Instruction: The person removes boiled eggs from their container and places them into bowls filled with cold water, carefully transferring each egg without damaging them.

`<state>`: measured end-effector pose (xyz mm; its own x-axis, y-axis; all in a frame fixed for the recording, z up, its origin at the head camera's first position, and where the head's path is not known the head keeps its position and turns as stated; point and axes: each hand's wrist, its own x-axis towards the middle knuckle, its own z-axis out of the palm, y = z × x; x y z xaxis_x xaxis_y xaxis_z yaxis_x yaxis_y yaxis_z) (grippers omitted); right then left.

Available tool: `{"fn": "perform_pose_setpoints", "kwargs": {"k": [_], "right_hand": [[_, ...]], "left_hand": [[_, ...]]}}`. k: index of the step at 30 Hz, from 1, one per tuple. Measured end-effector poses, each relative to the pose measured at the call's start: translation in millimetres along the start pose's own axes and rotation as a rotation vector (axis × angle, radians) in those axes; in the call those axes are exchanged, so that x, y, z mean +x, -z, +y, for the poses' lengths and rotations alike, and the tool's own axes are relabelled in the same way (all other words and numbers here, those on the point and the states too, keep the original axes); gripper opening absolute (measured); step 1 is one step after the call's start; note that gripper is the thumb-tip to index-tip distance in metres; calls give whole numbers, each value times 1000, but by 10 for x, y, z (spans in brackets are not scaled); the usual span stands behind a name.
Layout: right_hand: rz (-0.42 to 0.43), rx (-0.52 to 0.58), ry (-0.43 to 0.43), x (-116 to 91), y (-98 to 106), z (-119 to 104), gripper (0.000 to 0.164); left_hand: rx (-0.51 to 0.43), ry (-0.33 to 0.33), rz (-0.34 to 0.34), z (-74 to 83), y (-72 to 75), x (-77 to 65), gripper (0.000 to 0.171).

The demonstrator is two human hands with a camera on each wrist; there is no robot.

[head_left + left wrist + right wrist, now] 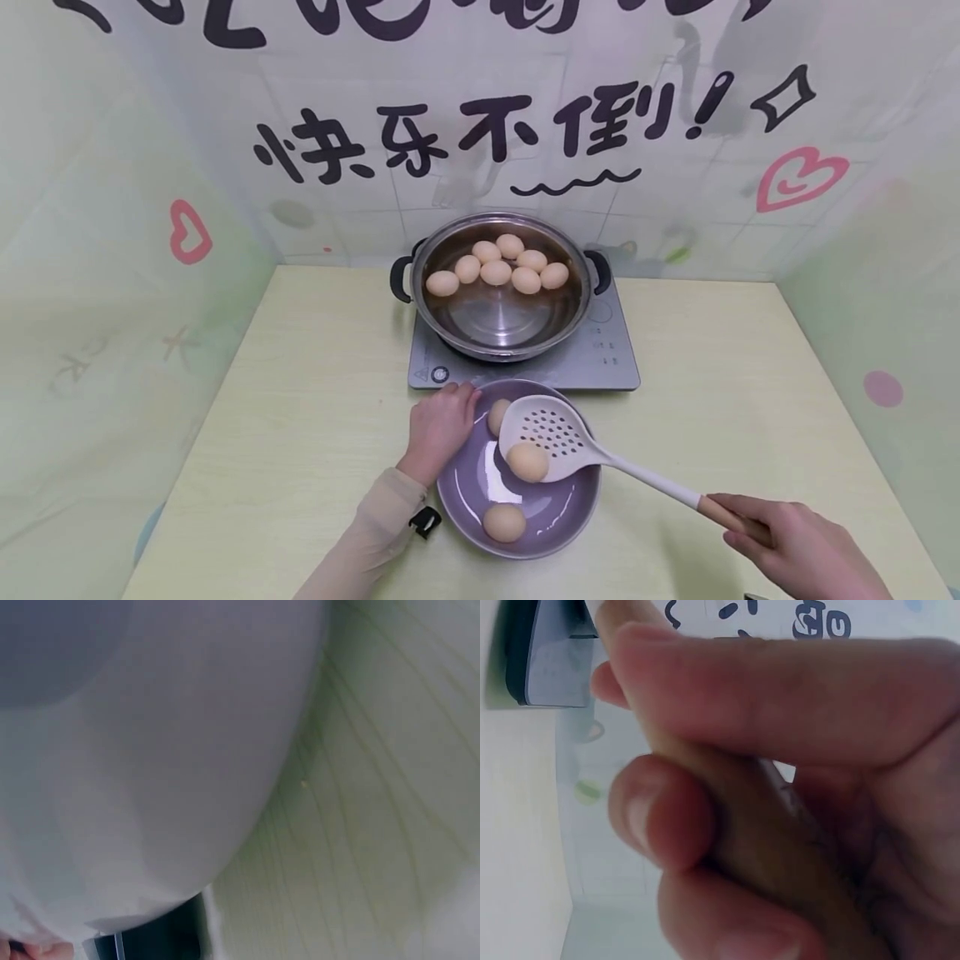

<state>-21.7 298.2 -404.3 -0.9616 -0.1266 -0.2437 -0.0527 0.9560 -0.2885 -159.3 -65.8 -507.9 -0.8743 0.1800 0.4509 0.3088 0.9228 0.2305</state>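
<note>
In the head view my right hand (798,537) holds a white slotted skimmer (652,482) by its wooden handle (757,832). Fingers and thumb wrap that handle in the right wrist view. The skimmer's head is over a purple-grey bowl (558,537), and a brown egg (528,462) sits at its lower left edge. Inside the bowl lie a second egg (504,522) near the front and a third egg (497,417), partly covered by the skimmer. My left hand (442,425) grips the bowl's upper left rim; the left wrist view is mostly the bowl's outer wall (172,772).
Behind the bowl a steel pot (501,354) with black handles stands on a grey induction cooker (600,367). Several eggs (496,272) sit in water in its back half. A wall sheet (465,192) with printed writing rises behind the pale wooden table (315,392).
</note>
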Motion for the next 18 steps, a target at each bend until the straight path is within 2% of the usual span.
{"fn": "perform_pose_setpoints", "kwargs": {"k": [9, 18], "right_hand": [[42, 13, 7, -22, -55, 56, 37], [64, 10, -16, -11, -11, 41, 38]], "left_hand": [[3, 2, -11, -1, -11, -20, 20], [4, 7, -21, -5, -12, -11, 19]]}}
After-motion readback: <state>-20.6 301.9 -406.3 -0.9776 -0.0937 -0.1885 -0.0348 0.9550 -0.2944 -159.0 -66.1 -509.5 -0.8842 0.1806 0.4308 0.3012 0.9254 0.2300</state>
